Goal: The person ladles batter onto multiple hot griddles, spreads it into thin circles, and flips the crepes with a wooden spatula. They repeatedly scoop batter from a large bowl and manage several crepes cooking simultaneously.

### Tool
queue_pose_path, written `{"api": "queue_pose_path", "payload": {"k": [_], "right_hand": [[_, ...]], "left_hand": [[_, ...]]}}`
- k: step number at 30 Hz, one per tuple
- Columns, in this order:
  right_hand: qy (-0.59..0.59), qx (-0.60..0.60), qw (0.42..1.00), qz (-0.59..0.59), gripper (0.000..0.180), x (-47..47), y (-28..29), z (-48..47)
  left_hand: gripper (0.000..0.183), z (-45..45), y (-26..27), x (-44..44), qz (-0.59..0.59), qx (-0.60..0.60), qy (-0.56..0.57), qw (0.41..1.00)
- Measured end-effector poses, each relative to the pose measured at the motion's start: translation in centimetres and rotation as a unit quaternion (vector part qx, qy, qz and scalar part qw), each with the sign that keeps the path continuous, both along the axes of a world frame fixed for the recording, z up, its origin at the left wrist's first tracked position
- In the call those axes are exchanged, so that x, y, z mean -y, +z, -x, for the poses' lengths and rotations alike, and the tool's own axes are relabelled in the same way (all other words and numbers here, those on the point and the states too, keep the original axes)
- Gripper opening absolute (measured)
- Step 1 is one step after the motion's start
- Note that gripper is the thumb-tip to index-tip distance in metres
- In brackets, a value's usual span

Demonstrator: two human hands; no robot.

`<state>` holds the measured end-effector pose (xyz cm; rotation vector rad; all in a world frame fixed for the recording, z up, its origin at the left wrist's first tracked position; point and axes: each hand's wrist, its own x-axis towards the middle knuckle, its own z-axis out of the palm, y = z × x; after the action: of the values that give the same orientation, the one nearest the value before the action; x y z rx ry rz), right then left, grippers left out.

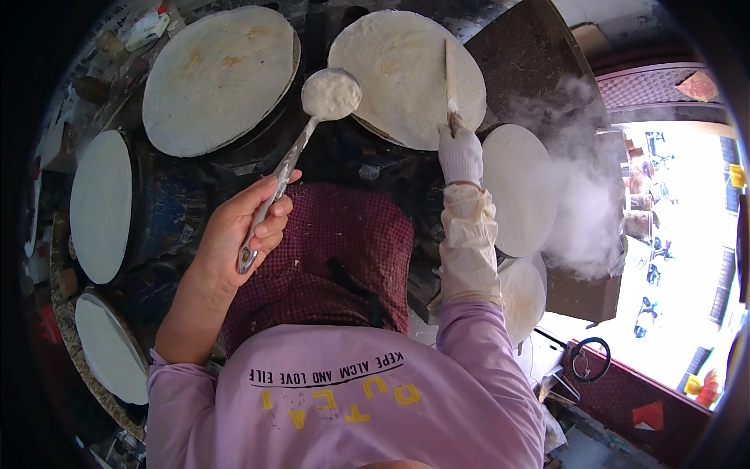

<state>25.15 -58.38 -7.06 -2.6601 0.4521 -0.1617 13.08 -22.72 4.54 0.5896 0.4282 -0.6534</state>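
My bare left hand (249, 225) grips the handle of a metal ladle (287, 161), whose bowl is full of pale batter (331, 94). The bowl hangs near the left edge of a round griddle covered by a thin flatbread (392, 76). In a white knit glove, my right hand (461, 153) is closed around the handle of a long, flat spreader (450, 76). Its blade lies along the right part of that flatbread. To the left, a larger flatbread (217, 82) with brown patches covers another griddle.
More round flatbreads stand on griddles at the left (102, 205), the lower left (111, 349) and the right (518, 190). Steam (586, 193) rises beside the right one. A dark board (533, 64) stands behind. A ring light (590, 360) is at the lower right.
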Motion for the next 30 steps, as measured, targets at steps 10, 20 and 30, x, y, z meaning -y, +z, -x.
{"api": "queue_pose_path", "payload": {"k": [10,20,30], "right_hand": [[-0.003,0.009,0.999,-0.031,0.046,2.1,1.5,3.9],[0.007,0.009,1.000,0.026,0.047,1.1,-0.7,-1.2],[-0.016,-0.009,0.939,-0.344,0.045,0.9,1.0,1.2]], "left_hand": [[0.036,0.4,-0.6,-0.8,0.033,0.028,-0.004,0.999],[0.035,0.1,-0.3,-0.8,0.028,0.030,-0.010,0.999],[0.035,0.3,-0.4,-0.7,0.014,0.031,-0.005,0.999]]}}
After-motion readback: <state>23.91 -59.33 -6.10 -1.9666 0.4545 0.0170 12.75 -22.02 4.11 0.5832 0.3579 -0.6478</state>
